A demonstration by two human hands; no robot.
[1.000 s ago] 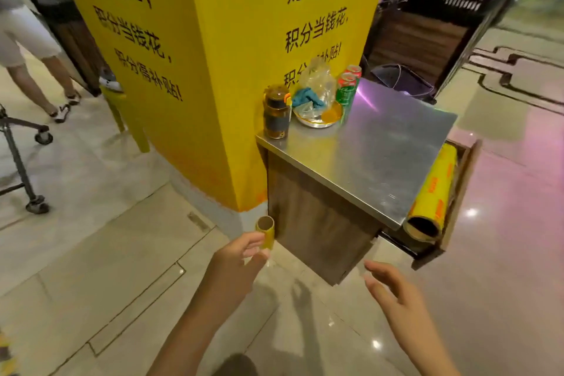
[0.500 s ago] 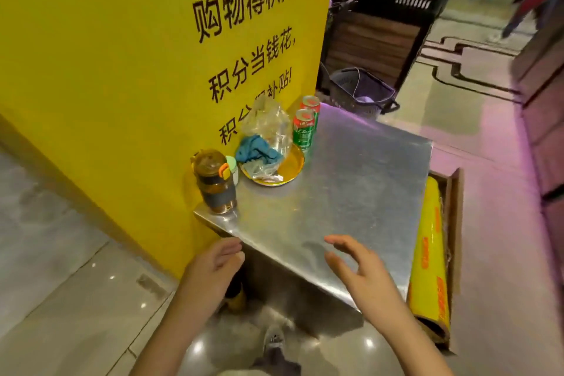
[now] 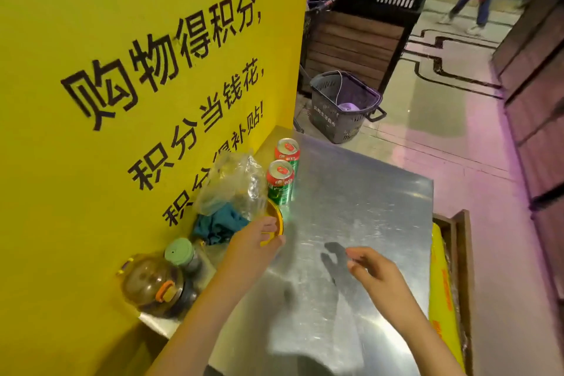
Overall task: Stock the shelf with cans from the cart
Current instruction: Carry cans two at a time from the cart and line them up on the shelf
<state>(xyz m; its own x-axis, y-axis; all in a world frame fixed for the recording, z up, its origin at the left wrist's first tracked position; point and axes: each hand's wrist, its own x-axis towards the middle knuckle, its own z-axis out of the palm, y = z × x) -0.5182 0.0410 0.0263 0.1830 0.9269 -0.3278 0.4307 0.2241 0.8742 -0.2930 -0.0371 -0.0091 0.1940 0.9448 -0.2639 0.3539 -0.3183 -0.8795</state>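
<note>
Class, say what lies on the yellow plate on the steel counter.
On the yellow plate: a crumpled clear plastic bag and a teal cloth. The bag's contents are unclear.

Left hand [image 3: 256,239] now raised from below table edge, above steel tabletop [image 3: 351,223], fingers at yellow dish [image 3: 276,217] rim. Right hand [image 3: 370,268] farther forward.

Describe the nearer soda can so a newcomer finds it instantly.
Start at the yellow pillar and drop to the steel table against it. Two green cans with red tops stand in a row along the pillar; the nearer can is the one next to the clear plastic bag, closer to the left hand than the far can.
</note>
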